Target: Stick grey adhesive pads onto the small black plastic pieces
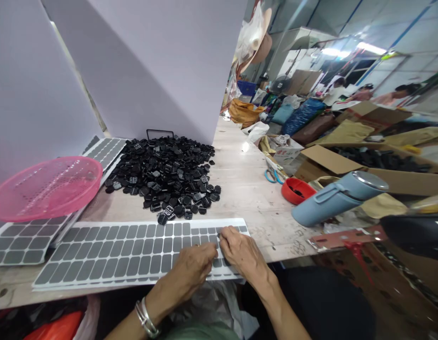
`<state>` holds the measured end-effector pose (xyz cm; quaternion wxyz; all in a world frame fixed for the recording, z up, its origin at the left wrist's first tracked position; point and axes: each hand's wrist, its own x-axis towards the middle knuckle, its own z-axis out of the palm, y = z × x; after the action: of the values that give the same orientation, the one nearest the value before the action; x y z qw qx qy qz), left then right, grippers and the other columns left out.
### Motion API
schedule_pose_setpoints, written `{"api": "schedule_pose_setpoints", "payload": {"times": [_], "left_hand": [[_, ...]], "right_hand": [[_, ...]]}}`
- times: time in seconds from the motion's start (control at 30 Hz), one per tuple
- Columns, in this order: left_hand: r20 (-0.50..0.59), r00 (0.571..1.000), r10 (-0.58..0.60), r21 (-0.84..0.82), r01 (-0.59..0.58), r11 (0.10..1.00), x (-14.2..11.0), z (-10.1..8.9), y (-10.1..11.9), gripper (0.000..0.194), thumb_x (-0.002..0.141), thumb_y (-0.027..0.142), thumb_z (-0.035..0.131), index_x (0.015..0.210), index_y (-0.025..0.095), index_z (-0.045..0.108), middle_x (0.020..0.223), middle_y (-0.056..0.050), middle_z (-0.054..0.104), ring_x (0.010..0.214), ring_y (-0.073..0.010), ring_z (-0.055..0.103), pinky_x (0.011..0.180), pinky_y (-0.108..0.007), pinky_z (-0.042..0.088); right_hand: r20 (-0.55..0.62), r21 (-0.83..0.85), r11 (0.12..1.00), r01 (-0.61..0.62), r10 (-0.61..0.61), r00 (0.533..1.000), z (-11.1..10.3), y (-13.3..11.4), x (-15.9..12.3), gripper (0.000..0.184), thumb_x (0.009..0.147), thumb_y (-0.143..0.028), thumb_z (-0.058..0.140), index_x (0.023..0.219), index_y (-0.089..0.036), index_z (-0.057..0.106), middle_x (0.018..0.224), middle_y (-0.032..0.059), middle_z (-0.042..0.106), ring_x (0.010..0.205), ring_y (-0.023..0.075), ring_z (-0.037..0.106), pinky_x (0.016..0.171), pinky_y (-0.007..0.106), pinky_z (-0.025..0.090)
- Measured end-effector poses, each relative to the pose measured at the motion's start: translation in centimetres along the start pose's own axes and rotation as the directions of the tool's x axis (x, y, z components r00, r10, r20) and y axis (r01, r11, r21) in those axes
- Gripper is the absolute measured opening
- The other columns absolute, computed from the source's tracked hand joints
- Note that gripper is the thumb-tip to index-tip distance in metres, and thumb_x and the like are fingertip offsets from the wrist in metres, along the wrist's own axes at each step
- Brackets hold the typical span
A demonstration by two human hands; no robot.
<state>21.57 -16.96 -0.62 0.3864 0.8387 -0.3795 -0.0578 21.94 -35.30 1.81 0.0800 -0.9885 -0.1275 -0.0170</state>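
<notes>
A white sheet with rows of grey rounded adhesive pads (pixel 113 248) lies along the table's front edge. Over its right part is my left hand (pixel 196 262), fingers bent and pinched together, with silver bangles at the wrist. Close beside it, my right hand (pixel 242 250) is also closed in a pinch near the sheet's right end. Whatever is between the fingertips of either hand is too small or hidden to make out. Behind the sheet spreads a heap of small black plastic pieces (pixel 165 170), some with pale markings.
A pink mesh basket (pixel 45 186) rests on more pad sheets (pixel 26 241) at left. To the right are a red bowl (pixel 293 191) with black bits, blue-handled scissors (pixel 273 176) and a tilted blue bottle (pixel 332 200). A pale partition (pixel 151 61) stands behind; people work far off.
</notes>
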Motion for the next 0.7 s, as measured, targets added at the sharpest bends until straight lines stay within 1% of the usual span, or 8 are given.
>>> {"api": "schedule_pose_setpoints", "payload": {"times": [0.2, 0.5, 0.6, 0.7], "left_hand": [[-0.011, 1.000, -0.003, 0.038, 0.004, 0.999, -0.23, 0.70, -0.51, 0.019, 0.087, 0.007, 0.039, 0.090, 0.021, 0.052, 0.091, -0.003, 0.062, 0.082, -0.0160, 0.058, 0.075, -0.027, 0.045], [-0.015, 1.000, -0.001, 0.083, 0.002, 0.997, -0.14, 0.88, -0.28, 0.020, 0.086, 0.006, 0.039, 0.088, 0.020, 0.053, 0.091, -0.003, 0.062, 0.080, -0.0160, 0.058, 0.071, -0.026, 0.044], [-0.010, 1.000, -0.005, 0.064, 0.006, 0.998, -0.07, 0.86, -0.18, 0.021, 0.086, 0.007, 0.040, 0.092, 0.021, 0.053, 0.092, -0.003, 0.063, 0.081, -0.0163, 0.058, 0.073, -0.026, 0.044], [-0.012, 1.000, -0.005, 0.053, 0.006, 0.999, -0.12, 1.05, -0.30, 0.023, 0.085, 0.006, 0.040, 0.095, 0.022, 0.053, 0.093, -0.003, 0.063, 0.081, -0.0165, 0.058, 0.073, -0.027, 0.043]], "right_hand": [[0.011, 0.042, 0.999, -0.014, 0.014, 1.000, -0.31, 0.05, -0.14, 0.016, 0.092, -0.015, 0.041, 0.084, -0.020, 0.052, 0.078, 0.0006, 0.061, 0.062, 0.0149, 0.057, 0.056, 0.029, 0.027], [-0.001, 0.096, 0.995, -0.039, 0.039, 0.999, -0.24, -0.46, 0.00, 0.014, 0.091, -0.016, 0.042, 0.084, -0.020, 0.054, 0.077, 0.0005, 0.060, 0.060, 0.0142, 0.055, 0.057, 0.029, 0.025], [-0.012, 0.144, 0.988, -0.054, 0.056, 0.998, -0.27, -0.62, 0.18, 0.014, 0.091, -0.019, 0.043, 0.083, -0.020, 0.055, 0.077, 0.0014, 0.060, 0.061, 0.0144, 0.054, 0.057, 0.028, 0.026], [-0.033, 0.230, 0.971, -0.063, 0.073, 0.997, -0.25, -0.58, 0.36, 0.010, 0.087, -0.020, 0.046, 0.081, -0.020, 0.055, 0.075, 0.0014, 0.059, 0.061, 0.0146, 0.053, 0.057, 0.027, 0.026]]}}
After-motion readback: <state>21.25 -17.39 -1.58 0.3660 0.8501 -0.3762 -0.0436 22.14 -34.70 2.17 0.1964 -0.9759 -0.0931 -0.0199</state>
